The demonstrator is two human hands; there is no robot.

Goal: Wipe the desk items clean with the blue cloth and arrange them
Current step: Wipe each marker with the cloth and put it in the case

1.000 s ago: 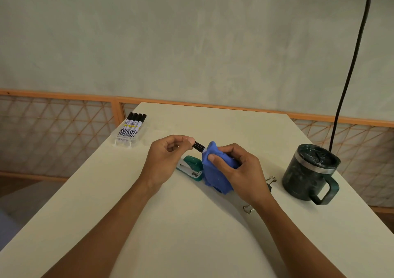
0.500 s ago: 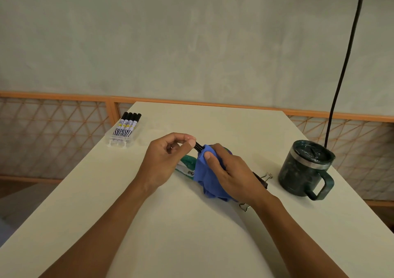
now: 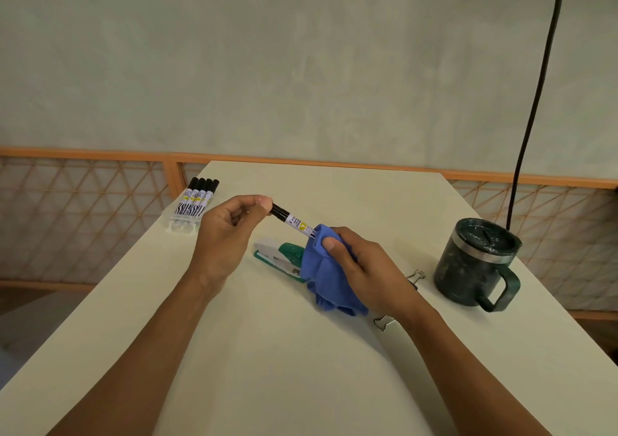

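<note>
pack point(image 3: 191, 205) of four markers beyond left hand point(image 3: 227, 235), lying lengthwise away | left hand curled, fingertips pinching black end of one marker point(image 3: 291, 221) | marker slants down-right from there into cloth point(image 3: 326, 278) | one stapler point(image 3: 277, 255) under it, between hands | right hand point(image 3: 364, 268) grips cloth around marker's far end | two clips point(image 3: 417, 274) by right wrist | one mug point(image 3: 476, 265) farther right

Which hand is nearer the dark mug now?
Right. The right hand, holding the blue cloth, is nearer the mug, not touching; the left hand, pinching the marker, lies farther left.
</note>
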